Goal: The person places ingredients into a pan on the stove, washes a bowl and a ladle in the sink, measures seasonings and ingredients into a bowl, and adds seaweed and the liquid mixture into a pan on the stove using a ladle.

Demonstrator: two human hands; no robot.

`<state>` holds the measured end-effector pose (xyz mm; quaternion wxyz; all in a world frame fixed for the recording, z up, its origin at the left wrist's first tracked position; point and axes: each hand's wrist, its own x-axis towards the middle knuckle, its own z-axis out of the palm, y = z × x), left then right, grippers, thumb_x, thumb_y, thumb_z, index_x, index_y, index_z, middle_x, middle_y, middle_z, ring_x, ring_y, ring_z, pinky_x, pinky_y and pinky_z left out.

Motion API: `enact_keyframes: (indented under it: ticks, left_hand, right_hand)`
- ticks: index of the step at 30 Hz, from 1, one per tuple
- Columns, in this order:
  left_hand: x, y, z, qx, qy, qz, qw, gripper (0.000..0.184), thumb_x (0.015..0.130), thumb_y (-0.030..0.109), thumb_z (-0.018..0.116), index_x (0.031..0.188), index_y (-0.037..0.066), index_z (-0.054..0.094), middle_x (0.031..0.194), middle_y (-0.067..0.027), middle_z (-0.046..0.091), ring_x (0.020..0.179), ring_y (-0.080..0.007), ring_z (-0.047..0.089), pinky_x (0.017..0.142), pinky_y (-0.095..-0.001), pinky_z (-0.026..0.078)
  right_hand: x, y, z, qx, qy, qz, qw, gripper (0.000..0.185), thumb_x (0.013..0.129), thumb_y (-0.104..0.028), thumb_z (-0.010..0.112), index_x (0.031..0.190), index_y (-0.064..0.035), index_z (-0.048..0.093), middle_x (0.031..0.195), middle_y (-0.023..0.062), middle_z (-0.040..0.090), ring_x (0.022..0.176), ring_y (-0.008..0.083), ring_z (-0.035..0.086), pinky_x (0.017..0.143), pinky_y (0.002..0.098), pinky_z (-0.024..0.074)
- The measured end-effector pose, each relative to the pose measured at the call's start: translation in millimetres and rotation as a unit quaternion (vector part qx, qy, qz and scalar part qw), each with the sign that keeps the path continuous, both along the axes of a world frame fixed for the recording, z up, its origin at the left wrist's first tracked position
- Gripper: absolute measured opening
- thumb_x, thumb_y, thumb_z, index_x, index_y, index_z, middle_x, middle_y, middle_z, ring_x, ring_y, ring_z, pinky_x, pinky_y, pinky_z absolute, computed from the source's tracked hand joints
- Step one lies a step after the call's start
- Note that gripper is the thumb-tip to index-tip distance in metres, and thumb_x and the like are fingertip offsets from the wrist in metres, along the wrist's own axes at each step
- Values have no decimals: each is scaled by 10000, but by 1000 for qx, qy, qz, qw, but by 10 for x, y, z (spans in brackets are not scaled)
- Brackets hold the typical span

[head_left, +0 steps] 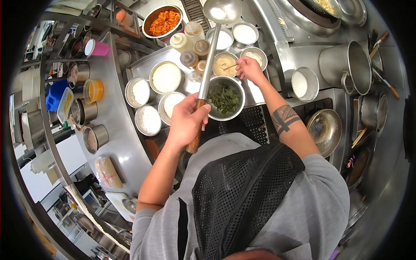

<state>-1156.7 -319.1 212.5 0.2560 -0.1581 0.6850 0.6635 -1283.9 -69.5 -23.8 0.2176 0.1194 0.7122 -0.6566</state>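
My left hand (189, 119) is closed round the wooden handle of a long metal ladle (211, 58), whose round bowl points away from me. Pinched in my right hand (250, 70) is the thin handle of a small spoon (231, 66). The spoon's far end dips into a tan powder (222, 62) in a round metal container. Dark leafy greens (226, 99) fill part of a steel pot (242, 110) between my hands. A container of white powder (255, 55) sits just beyond my right hand.
Several containers of white powder, including one at the left (166, 78), stand on a metal tray. Squeeze bottles (178, 42) and a bowl of orange-red food (162, 24) lie beyond. At right are a wok (324, 132) and a tall pot (333, 65).
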Motion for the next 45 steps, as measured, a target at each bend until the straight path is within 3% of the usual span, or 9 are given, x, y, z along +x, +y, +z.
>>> enact_keyframes:
  ticks: [11, 21, 23, 26, 30, 34, 37, 40, 45]
  left_hand:
    - [31, -85, -15, -3, 12, 0, 1000, 286, 939, 64, 621, 1203, -47, 612, 711, -3, 574, 572, -67, 526, 503, -240, 439]
    - [13, -167, -150, 30, 46, -2, 998, 191, 935, 86, 619, 1090, -25, 638, 654, -16, 575, 528, -86, 519, 497, -260, 432]
    - [48, -162, -138, 27, 39, -14, 999, 189, 933, 80, 618, 1089, -25, 635, 656, -16, 576, 526, -87, 518, 496, -260, 429]
    - [103, -159, -99, 53, 24, -14, 998, 190, 933, 79, 620, 1090, -27, 632, 660, -14, 576, 528, -84, 519, 495, -259, 427]
    - [206, -182, -90, 69, 14, 2, 997, 193, 931, 77, 623, 1091, -32, 629, 664, -9, 573, 529, -79, 516, 492, -259, 426]
    - [286, -203, -122, 84, 31, 7, 996, 194, 931, 78, 629, 1088, -36, 628, 666, -5, 568, 531, -72, 511, 486, -257, 424]
    - [353, -198, -23, 73, 23, 8, 997, 191, 933, 75, 630, 1089, -36, 628, 667, -6, 567, 533, -69, 509, 485, -253, 422]
    - [365, -236, -59, 71, 8, 19, 997, 234, 933, 47, 627, 1146, -50, 618, 701, -10, 574, 555, -69, 513, 486, -245, 429]
    - [494, -285, 146, 76, 13, 55, 996, 319, 931, 26, 627, 1236, -63, 593, 735, -15, 581, 574, -78, 522, 490, -241, 433]
  right_hand:
    - [76, 232, 316, -110, -41, -109, 987, 195, 1008, -142, 510, 1056, 26, 598, 850, 127, 663, 640, 174, 666, 507, 283, 525]
    - [-357, 578, 2072, -83, 201, -117, 969, 279, 1015, -209, 559, 1136, 39, 602, 881, 148, 688, 674, 186, 688, 526, 268, 537]
    - [-566, 530, 2355, -24, 240, -102, 965, 276, 1027, -221, 554, 1138, 21, 627, 893, 126, 706, 708, 186, 704, 563, 268, 548]
    - [-718, 472, 2669, 361, 473, -25, 803, 249, 1047, -210, 526, 1100, -14, 671, 931, 75, 731, 771, 158, 719, 636, 256, 550]
    - [-622, 362, 2920, 87, 431, -114, 891, 282, 1047, -224, 529, 1124, 26, 633, 934, 148, 721, 781, 228, 732, 612, 283, 558]
    - [-700, 601, 2474, -235, 305, -119, 915, 245, 1037, -145, 516, 1146, 68, 569, 901, 188, 696, 763, 262, 729, 600, 314, 583]
    - [-688, 484, 1910, -48, 235, -203, 949, 252, 1041, -158, 505, 1122, 76, 554, 897, 202, 679, 721, 266, 717, 598, 335, 593]
    - [-413, 433, 2008, -137, 304, -244, 911, 262, 1042, -168, 518, 1140, 74, 545, 879, 193, 673, 707, 259, 703, 615, 347, 594]
    - [-28, 327, 1342, -23, 261, -193, 945, 245, 1053, -200, 508, 1126, 27, 564, 841, 133, 665, 655, 192, 682, 568, 306, 566]
